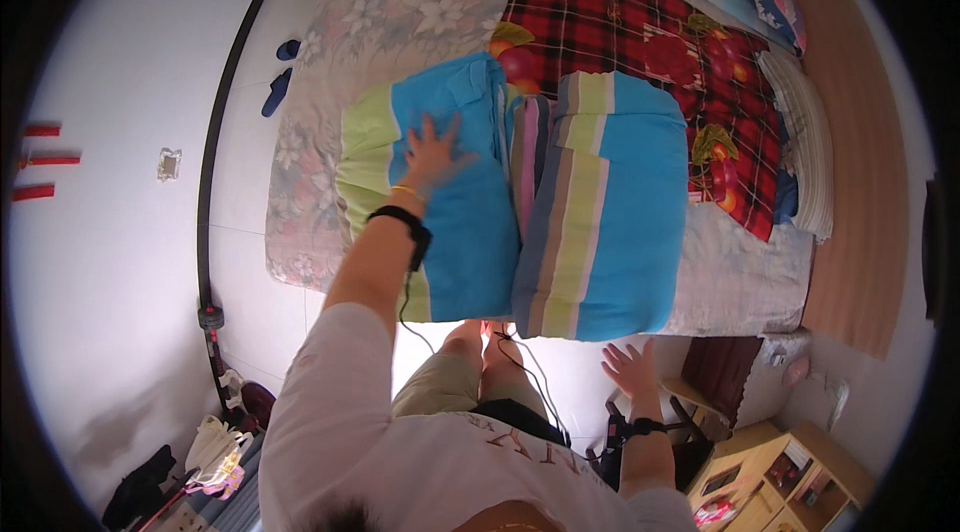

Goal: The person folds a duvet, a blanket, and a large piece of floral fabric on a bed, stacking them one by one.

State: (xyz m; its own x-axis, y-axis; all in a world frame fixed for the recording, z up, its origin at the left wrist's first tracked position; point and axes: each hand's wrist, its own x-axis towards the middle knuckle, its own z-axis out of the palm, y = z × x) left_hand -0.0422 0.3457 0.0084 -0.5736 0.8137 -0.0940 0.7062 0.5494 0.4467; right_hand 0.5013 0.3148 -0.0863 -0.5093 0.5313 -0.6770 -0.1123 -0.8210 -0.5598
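Observation:
A folded blue quilt [637,209] with green, white and brown stripes lies at the near edge of the bed. It forms two thick halves side by side, with pink and dark striped cloth showing in the gap; whether they are one piece I cannot tell. Over the left half, my left hand [435,153] is spread flat with its fingers apart, slightly blurred, and seems to touch the blue cloth. My right hand [631,371] hangs just in front of the bed edge below the right half, fingers apart and holding nothing. Both wrists wear black bands with cables.
Under the quilt are a floral bed sheet [405,14] and a red plaid blanket [592,14]. A folded striped cloth [802,149] lies by the wooden headboard [862,194]. Blue slippers [277,92] sit on the floor at left. A wooden cabinet [772,479] stands at lower right.

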